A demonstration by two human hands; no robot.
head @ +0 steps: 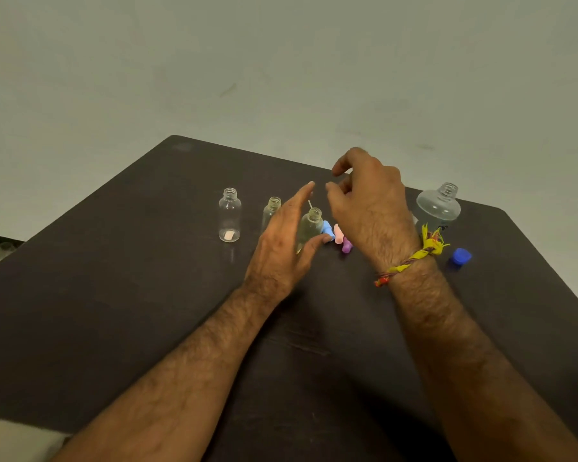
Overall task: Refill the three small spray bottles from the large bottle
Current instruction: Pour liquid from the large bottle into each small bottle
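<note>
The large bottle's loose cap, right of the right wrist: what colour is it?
Blue. The cap lies on the dark table, shown best in the head view.

No legible text, label or number on any bottle
</note>
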